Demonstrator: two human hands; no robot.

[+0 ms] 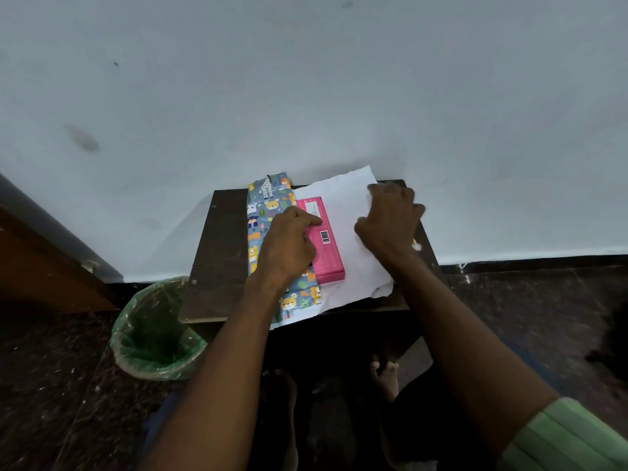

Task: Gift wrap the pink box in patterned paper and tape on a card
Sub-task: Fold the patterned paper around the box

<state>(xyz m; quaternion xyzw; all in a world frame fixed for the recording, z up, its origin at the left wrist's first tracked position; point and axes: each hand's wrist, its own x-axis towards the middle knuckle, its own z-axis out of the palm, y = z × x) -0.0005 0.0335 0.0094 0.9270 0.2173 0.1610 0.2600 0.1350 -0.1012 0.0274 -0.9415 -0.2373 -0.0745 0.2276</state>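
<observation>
So the pink box (324,239) is lying flat near the middle of the small dark table (217,253), sitting on the wrapping paper (353,232), which is spread white side up. That makes sense, since you want the printed side to end up outside once it's folded round.

The left flap (268,212) of the paper is already turned over toward the box, so you see the animal print there, running along the box's left long edge. The left hand (289,246) rests on that flap with fingers reaching onto the box edge, mostly flat and pressing, I'd say to keep the fold tight and stop the box sliding. Hard to tell if the fingertips pinch anything.

The right hand (390,222) is over on the white part to the right of the box, fingers curled down on the sheet. Looks like it's gathering that side to bring it over the top, but I can't tell for sure whether it actually grips the paper or just pushes on it.

No tape or card in view. There's a bin with a green liner (156,331) on the floor just left of the table.
</observation>
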